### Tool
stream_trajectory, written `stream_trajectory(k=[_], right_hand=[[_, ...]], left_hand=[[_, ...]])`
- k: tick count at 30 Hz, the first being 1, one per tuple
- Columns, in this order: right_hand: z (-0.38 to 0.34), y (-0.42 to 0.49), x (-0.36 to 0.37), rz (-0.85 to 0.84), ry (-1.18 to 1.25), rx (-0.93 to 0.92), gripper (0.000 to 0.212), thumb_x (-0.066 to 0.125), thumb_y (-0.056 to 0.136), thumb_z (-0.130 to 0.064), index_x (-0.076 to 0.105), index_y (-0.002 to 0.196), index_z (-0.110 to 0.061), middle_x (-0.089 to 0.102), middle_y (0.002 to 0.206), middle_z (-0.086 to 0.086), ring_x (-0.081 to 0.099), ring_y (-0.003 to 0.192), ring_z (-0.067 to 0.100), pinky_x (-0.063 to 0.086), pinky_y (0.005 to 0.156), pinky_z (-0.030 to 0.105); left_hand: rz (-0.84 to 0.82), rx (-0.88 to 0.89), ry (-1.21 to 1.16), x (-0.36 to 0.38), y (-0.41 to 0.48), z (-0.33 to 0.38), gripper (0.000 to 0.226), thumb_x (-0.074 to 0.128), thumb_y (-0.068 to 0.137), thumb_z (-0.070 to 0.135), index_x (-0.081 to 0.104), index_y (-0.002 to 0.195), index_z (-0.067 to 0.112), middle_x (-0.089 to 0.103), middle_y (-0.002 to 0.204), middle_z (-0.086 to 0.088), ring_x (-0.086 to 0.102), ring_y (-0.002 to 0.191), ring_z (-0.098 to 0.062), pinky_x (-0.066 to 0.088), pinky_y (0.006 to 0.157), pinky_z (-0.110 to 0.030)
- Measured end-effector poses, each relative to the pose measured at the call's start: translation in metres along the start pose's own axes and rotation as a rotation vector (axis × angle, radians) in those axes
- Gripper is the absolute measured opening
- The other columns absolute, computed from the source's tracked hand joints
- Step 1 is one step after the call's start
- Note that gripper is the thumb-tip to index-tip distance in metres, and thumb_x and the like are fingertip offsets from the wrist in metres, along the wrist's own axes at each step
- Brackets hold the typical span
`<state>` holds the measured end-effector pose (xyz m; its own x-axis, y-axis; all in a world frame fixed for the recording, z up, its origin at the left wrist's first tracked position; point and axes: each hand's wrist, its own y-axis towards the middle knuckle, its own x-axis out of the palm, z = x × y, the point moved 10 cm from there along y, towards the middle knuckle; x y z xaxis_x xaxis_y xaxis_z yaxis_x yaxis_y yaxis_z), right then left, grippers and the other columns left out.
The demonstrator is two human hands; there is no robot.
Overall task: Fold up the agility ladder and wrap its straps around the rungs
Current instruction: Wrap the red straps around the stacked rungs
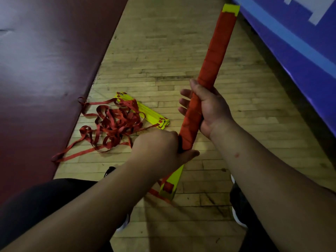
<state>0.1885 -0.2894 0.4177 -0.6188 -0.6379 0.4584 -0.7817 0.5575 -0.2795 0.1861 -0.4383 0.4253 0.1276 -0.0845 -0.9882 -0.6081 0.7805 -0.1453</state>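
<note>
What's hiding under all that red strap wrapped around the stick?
Yellow rungs poke out at both ends of the wrapped bundle, held by the right hand and left hand. The wrap hides their middles.

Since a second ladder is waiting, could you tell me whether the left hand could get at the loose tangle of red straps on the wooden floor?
Probably yes, once freed: the left hand now grips the red-wrapped bundle of yellow rungs, but nothing lies between it and the tangle of red straps just beyond it on the floor.

Gym: hardwood floor (163, 51), padded mats (45, 60).
</note>
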Motion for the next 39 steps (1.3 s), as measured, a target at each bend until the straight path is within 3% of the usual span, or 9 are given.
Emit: stream_trajectory(k=[8,12,15,17,20,24,27,32,39], right_hand=[[0.004,-0.001,-0.001,-0.04,0.051,0.077,0.017,0.071,0.103,-0.029,0.068,0.117,-0.018,0.08,0.101,0.009,0.075,0.078,0.02,0.064,0.07,0.036],[-0.001,-0.008,0.01,-0.247,0.252,0.145,0.034,0.061,0.104,-0.048,0.067,0.122,-0.02,0.078,0.11,0.001,0.072,0.077,0.014,0.058,0.068,0.03],[-0.007,-0.018,0.021,-0.443,0.407,0.204,0.052,0.062,0.094,-0.059,0.068,0.13,-0.023,0.079,0.111,-0.007,0.07,0.074,0.007,0.053,0.071,0.023],[-0.009,-0.027,0.029,-0.552,0.481,0.245,0.053,0.063,0.091,-0.062,0.07,0.128,-0.025,0.081,0.099,-0.007,0.071,0.069,0.005,0.052,0.072,0.02],[-0.008,-0.027,0.03,-0.561,0.542,0.261,0.045,0.064,0.091,-0.059,0.071,0.124,-0.029,0.081,0.094,-0.006,0.071,0.065,0.004,0.059,0.066,0.022],[-0.01,-0.021,0.025,-0.486,0.51,0.219,0.038,0.067,0.088,-0.057,0.07,0.117,-0.032,0.079,0.093,-0.009,0.068,0.061,0.001,0.058,0.062,0.02],[-0.016,-0.016,0.017,-0.411,0.488,0.173,0.031,0.067,0.091,-0.053,0.071,0.113,-0.031,0.078,0.091,-0.01,0.067,0.059,0.0,0.058,0.059,0.02],[-0.019,-0.011,0.005,-0.279,0.459,0.152,0.023,0.057,0.109,-0.046,0.071,0.106,-0.027,0.078,0.092,-0.01,0.066,0.058,0.001,0.057,0.052,0.022],[-0.016,-0.008,-0.007,-0.168,0.17,0.083,0.016,0.067,0.104,-0.041,0.07,0.105,-0.025,0.077,0.093,-0.004,0.066,0.061,0.007,0.054,0.055,0.024]], left_hand=[[-0.027,-0.021,-0.251,0.006,0.008,0.001,0.054,0.066,0.089,0.077,0.065,0.075,0.025,0.065,0.07,0.004,0.068,0.068,-0.018,0.063,0.067,-0.039],[-0.183,0.063,-0.696,0.005,0.007,0.001,0.047,0.078,0.09,0.064,0.075,0.077,0.019,0.07,0.066,-0.001,0.066,0.059,-0.017,0.056,0.061,-0.032],[-0.32,0.208,-1.006,-0.005,-0.001,0.016,0.043,0.078,0.095,0.054,0.074,0.079,0.014,0.052,0.063,-0.002,0.048,0.055,-0.017,0.038,0.054,-0.03],[-0.384,0.265,-1.137,-0.005,-0.006,0.022,0.058,0.074,0.094,0.056,0.067,0.086,-0.002,0.045,0.063,-0.004,0.039,0.053,-0.018,0.031,0.051,-0.029],[-0.394,0.317,-1.115,-0.002,-0.008,0.026,0.066,0.068,0.094,0.061,0.066,0.09,-0.005,0.05,0.064,-0.006,0.042,0.054,-0.02,0.033,0.051,-0.028],[-0.403,0.368,-1.039,0.0,-0.01,0.029,0.035,0.063,0.104,0.052,0.071,0.079,0.03,0.059,0.067,0.001,0.05,0.052,-0.015,0.042,0.052,-0.026],[-0.378,0.385,-1.037,-0.003,-0.009,0.027,0.032,0.057,0.108,0.048,0.074,0.08,0.048,0.058,0.068,0.0,0.051,0.051,-0.015,0.045,0.05,-0.028],[-0.347,0.329,-1.003,0.003,-0.003,0.016,0.042,0.056,0.109,0.052,0.068,0.077,0.027,0.064,0.068,-0.002,0.053,0.046,-0.015,0.043,0.05,-0.023],[-0.323,0.233,-0.86,0.014,0.004,0.008,0.041,0.059,0.111,0.041,0.072,0.091,0.008,0.064,0.067,-0.001,0.057,0.049,-0.015,0.047,0.052,-0.021]])
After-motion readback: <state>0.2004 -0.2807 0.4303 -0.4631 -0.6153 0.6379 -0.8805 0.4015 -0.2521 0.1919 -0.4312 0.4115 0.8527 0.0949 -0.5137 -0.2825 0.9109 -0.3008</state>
